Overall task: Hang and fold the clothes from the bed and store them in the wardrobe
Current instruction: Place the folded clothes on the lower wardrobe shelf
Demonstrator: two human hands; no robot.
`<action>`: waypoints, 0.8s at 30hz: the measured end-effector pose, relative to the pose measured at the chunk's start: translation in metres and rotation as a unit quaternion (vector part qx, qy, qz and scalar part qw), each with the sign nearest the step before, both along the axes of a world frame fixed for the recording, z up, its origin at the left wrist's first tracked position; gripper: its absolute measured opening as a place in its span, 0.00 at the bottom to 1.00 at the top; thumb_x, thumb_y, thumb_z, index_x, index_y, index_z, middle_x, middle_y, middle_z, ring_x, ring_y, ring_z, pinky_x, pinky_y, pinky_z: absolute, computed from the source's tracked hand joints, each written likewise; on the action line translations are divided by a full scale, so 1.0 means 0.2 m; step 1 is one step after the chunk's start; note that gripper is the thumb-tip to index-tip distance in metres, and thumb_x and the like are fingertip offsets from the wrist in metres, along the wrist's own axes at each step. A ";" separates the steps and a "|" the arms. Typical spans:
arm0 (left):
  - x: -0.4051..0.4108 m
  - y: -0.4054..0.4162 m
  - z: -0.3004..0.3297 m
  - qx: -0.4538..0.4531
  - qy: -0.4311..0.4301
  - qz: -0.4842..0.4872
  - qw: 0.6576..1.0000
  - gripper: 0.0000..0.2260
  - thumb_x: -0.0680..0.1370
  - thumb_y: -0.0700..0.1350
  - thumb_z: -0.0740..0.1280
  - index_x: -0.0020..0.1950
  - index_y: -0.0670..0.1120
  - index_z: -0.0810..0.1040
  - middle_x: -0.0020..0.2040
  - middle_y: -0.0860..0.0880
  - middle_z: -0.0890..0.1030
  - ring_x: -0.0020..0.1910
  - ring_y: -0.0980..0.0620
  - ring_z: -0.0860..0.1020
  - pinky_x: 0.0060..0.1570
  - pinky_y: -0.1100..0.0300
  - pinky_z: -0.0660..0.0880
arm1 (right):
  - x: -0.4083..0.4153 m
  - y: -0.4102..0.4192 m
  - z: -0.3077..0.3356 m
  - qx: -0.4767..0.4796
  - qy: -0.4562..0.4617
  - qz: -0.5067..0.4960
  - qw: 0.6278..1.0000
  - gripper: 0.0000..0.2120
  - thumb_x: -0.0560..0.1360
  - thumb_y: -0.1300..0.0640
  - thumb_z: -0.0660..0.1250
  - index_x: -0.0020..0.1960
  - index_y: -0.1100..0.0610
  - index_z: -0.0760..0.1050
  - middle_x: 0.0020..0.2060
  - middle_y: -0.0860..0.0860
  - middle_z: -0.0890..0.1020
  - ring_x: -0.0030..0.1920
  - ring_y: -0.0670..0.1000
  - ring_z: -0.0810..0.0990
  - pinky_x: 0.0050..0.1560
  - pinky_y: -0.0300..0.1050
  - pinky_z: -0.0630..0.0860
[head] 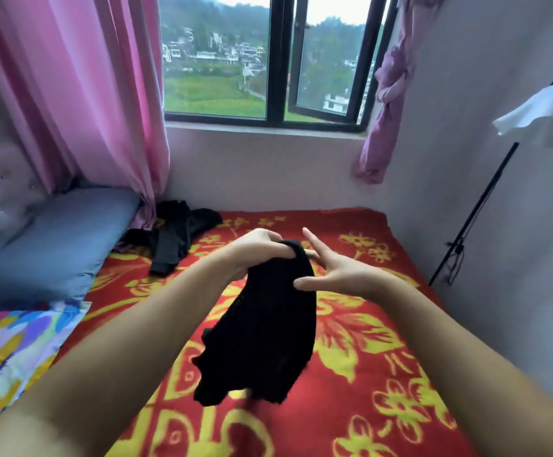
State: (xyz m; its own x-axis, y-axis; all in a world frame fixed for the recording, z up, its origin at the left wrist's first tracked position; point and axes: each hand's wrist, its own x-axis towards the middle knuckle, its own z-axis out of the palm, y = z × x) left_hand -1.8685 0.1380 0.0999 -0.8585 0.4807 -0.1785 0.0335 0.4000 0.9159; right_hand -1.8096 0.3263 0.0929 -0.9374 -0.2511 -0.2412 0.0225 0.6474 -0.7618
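Observation:
A black knitted garment (265,328) hangs in the air above the bed, bunched at its top. My left hand (258,249) is shut on that top edge. My right hand (331,268) is beside it with fingers spread; its thumb and fingertips touch the cloth's right side. The bed is covered by a red blanket (367,374) with yellow flowers. A pile of dark clothes (179,232) lies at the far left of the bed, near the curtain.
A blue-grey pillow (54,245) and a colourful patterned cloth (7,351) lie at the left. Pink curtains (80,87) frame a window (268,61). A black rack pole (479,206) with a white garment (545,117) stands at the right wall.

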 end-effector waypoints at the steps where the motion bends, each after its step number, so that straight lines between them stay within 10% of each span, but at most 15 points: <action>1: 0.00 0.01 0.05 0.004 0.009 -0.011 1.000 0.11 0.67 0.47 0.71 0.43 0.41 0.82 0.32 0.49 0.80 0.31 0.53 0.78 0.30 0.63 0.72 | -0.01 -0.05 0.02 -0.039 0.045 -0.021 0.998 0.43 0.71 0.49 0.74 0.78 0.44 0.51 0.65 0.46 0.73 0.65 0.46 0.73 0.66 0.42 0.69; 5: 0.01 0.02 0.13 0.123 0.039 0.001 0.992 0.07 0.70 0.48 0.73 0.45 0.47 0.80 0.36 0.51 0.81 0.33 0.57 0.79 0.32 0.65 0.74 | -0.03 -0.10 0.12 -0.125 0.183 -0.154 0.963 0.06 0.76 0.63 0.65 0.49 0.61 0.80 0.41 0.58 0.83 0.42 0.51 0.78 0.48 0.55 0.77; 9: 0.07 -0.07 -0.06 0.092 0.044 -0.042 0.994 0.18 0.67 0.51 0.75 0.55 0.54 0.76 0.47 0.56 0.82 0.46 0.58 0.81 0.42 0.67 0.74 | -0.04 -0.10 0.22 -0.281 0.190 -0.217 0.915 0.12 0.77 0.65 0.61 0.39 0.56 0.79 0.34 0.50 0.82 0.36 0.49 0.80 0.39 0.42 0.77; 14: 0.15 -0.19 -0.35 -0.035 0.066 -0.041 0.996 0.05 0.78 0.42 0.67 0.43 0.51 0.78 0.36 0.59 0.79 0.35 0.64 0.76 0.35 0.71 0.69 | -0.03 0.00 0.32 -0.382 0.230 -0.255 0.858 0.12 0.76 0.64 0.62 0.37 0.55 0.78 0.28 0.47 0.81 0.29 0.44 0.79 0.30 0.36 0.76; 20: 0.10 -0.14 -0.13 0.175 0.161 0.126 0.963 0.08 0.80 0.37 0.64 0.47 0.48 0.79 0.36 0.59 0.82 0.35 0.67 0.78 0.36 0.74 0.71 | 0.03 0.28 0.18 -0.257 0.255 -0.381 0.851 0.10 0.74 0.60 0.65 0.35 0.53 0.78 0.35 0.51 0.80 0.39 0.50 0.76 0.41 0.47 0.73; 24: 0.14 0.05 0.10 0.217 0.206 0.050 0.953 0.11 0.80 0.42 0.64 0.40 0.52 0.79 0.34 0.59 0.80 0.34 0.64 0.76 0.36 0.72 0.70 | 0.12 0.37 0.14 -0.078 0.257 -0.252 0.930 0.20 0.74 0.60 0.67 0.65 0.48 0.71 0.60 0.47 0.76 0.61 0.47 0.75 0.65 0.44 0.70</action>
